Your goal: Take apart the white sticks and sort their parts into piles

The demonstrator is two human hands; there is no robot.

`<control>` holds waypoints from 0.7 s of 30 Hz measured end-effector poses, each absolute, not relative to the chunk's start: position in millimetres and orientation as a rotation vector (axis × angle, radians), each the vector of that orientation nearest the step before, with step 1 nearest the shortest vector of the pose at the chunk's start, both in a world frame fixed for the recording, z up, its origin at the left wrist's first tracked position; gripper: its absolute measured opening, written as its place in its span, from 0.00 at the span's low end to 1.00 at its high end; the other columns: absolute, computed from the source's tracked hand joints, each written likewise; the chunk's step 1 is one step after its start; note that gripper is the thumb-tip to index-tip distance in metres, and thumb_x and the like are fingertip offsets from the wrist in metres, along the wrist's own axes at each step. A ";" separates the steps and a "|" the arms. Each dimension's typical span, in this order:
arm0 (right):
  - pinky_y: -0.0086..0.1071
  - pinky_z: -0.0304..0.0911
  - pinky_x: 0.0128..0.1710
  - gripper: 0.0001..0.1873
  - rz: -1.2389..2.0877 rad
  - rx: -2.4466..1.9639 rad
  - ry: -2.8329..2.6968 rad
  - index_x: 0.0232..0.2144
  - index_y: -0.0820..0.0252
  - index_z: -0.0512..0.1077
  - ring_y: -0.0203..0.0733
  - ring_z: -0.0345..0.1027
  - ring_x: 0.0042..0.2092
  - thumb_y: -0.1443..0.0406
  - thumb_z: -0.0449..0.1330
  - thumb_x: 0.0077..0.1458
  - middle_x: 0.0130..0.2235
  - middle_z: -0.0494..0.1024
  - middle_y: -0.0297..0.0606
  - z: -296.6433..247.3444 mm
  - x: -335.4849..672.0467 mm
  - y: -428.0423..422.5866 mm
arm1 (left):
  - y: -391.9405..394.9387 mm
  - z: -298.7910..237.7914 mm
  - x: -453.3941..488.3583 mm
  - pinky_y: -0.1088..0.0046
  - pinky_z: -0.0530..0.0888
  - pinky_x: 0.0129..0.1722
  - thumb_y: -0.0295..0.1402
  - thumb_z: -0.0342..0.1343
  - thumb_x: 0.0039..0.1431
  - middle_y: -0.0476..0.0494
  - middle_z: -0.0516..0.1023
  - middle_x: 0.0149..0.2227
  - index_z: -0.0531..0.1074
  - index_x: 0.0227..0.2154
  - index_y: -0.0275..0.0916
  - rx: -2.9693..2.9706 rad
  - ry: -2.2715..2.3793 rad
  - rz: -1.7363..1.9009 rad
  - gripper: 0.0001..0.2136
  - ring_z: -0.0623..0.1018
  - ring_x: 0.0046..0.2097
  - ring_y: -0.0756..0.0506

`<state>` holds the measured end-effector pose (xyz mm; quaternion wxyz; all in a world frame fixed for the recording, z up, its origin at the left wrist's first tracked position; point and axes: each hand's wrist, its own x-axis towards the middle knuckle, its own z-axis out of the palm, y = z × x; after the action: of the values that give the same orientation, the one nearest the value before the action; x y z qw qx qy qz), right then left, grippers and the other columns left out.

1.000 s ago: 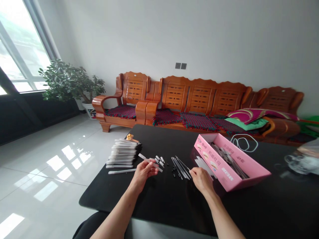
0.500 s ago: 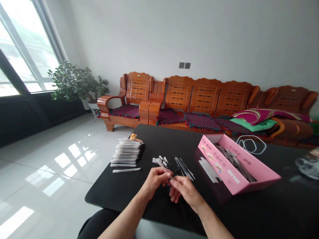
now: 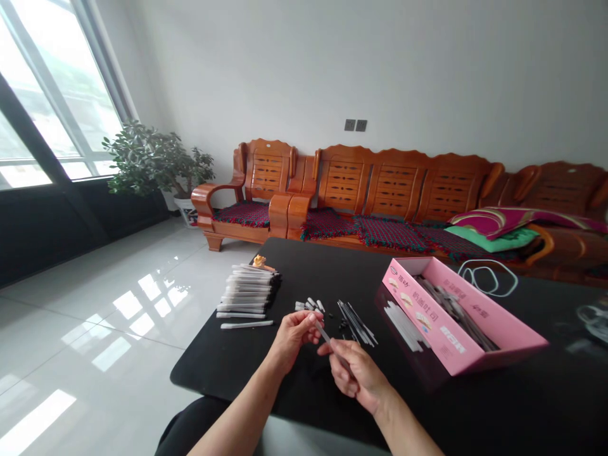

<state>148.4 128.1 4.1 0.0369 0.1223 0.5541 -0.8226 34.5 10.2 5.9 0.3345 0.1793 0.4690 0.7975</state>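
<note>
Between my two hands is a slim translucent pen (image 3: 325, 333), held at a slant. The fingertips of my left hand (image 3: 295, 334) pinch its upper end, closed. My right hand (image 3: 356, 368) is closed around its lower part, so that end is mostly hidden. Just beyond my fingers lie several short white pen caps (image 3: 315, 304) and small black pieces. Thin dark pen refills (image 3: 355, 323) lie in a loose fan past my right hand. At the left, a stack of white pens (image 3: 247, 291) with dark ends covers the table corner, one pen lying apart in front.
A pink box (image 3: 430, 326) with long grey sticks inside stands at the right, with white tubes (image 3: 403, 326) beside it. A small yellow figurine (image 3: 259, 261), a white cable loop (image 3: 489, 277) and a glass object lie on the black table (image 3: 228, 370). Wooden seats stand behind.
My right hand has drawn slightly away from my left and turned, leaving more of the pen showing between them. The whole view has shifted slightly as my head moved.
</note>
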 end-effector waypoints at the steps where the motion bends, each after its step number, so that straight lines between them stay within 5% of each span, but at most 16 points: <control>1: 0.22 0.38 0.10 0.21 -2.534 0.387 1.694 0.32 0.63 0.70 0.24 0.37 0.11 0.49 0.54 0.55 0.12 0.53 0.19 3.8 147.9 126.9 | 9.6 5.9 32.5 0.78 0.70 0.25 0.40 0.63 0.50 0.41 0.77 0.27 0.78 0.32 0.29 0.459 1.243 2.087 0.15 0.73 0.25 0.52; 8: 0.25 0.41 0.19 0.19 -2.028 0.410 2.673 0.24 0.61 0.70 0.28 0.44 0.20 0.52 0.54 0.56 0.18 0.51 0.25 15.6 162.2 136.0 | -26.2 18.8 -23.8 0.82 0.72 0.25 0.37 0.67 0.44 0.44 0.77 0.25 0.76 0.30 0.30 0.118 1.284 2.502 0.14 0.74 0.24 0.54; 14: 0.28 0.49 0.21 0.23 -1.717 0.833 3.046 0.37 0.61 0.74 0.34 0.52 0.21 0.52 0.45 0.59 0.17 0.56 0.27 22.8 164.9 189.9 | -26.2 20.2 -17.2 0.79 0.74 0.27 0.39 0.66 0.45 0.44 0.77 0.28 0.76 0.37 0.30 0.262 1.308 2.351 0.18 0.74 0.26 0.53; 21: 0.33 0.52 0.24 0.15 -0.150 1.404 3.102 0.25 0.57 0.73 0.44 0.69 0.29 0.63 0.48 0.56 0.27 0.76 0.42 -6.3 169.0 258.5 | -2.2 -13.6 -4.5 0.78 0.67 0.18 0.42 0.59 0.50 0.50 0.73 0.21 0.71 0.38 0.34 0.488 1.885 1.971 0.17 0.71 0.20 0.51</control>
<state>169.0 258.5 -6.3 -0.1328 0.4084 0.9021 -0.0437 -4.5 -2.2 -13.6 0.1846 0.1732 0.6686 0.6992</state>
